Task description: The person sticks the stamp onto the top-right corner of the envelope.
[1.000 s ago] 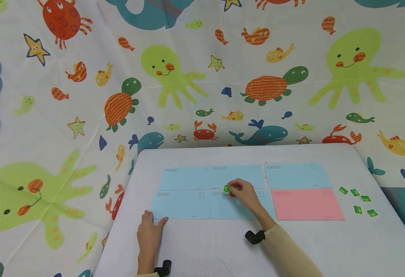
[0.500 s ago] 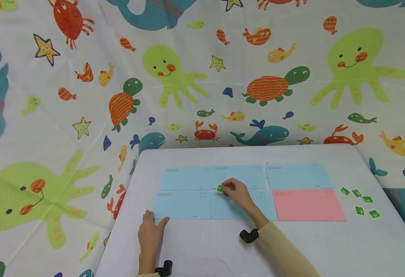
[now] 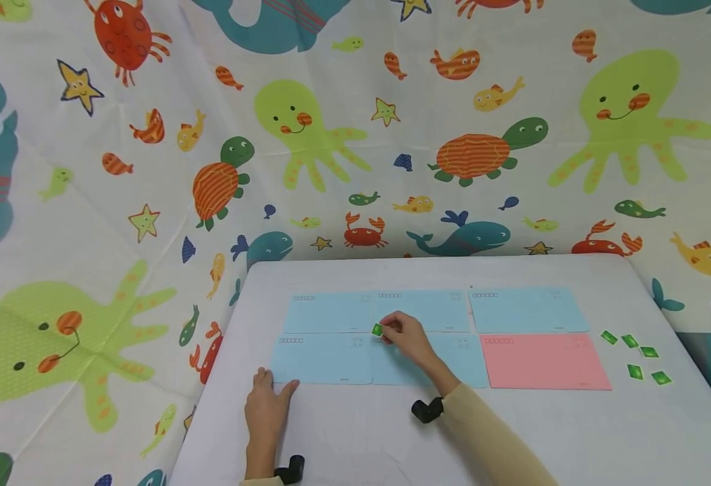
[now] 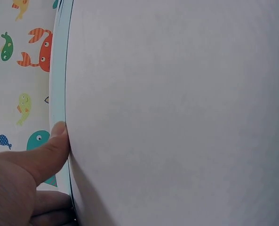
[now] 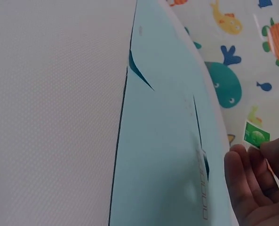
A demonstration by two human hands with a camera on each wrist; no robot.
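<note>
Between thumb and fingertips, my right hand point(image 3: 412, 341) pinches a small green stamp point(image 3: 377, 330) with a white border. It hovers over the upper left part of the lower middle blue envelope point(image 3: 416, 368). In the right wrist view the stamp point(image 5: 256, 135) sticks out past the fingers, its printed face showing. My left hand point(image 3: 267, 408) rests at the bottom left corner of the lower left blue envelope point(image 3: 321, 361), thumb out along its lower edge. The left wrist view shows that thumb close against the envelope's edge point(image 4: 59, 84).
Three more blue envelopes point(image 3: 327, 314) make up the back row. A pink envelope point(image 3: 543, 364) lies at the front right. Several loose green stamps point(image 3: 635, 372) lie near the right side of the white table point(image 3: 355, 432). A sea-animal cloth point(image 3: 331, 169) hangs behind.
My right hand has moved left with the stamp, across the lower middle envelope towards its upper left corner. The left hand stays at the lower left envelope.
</note>
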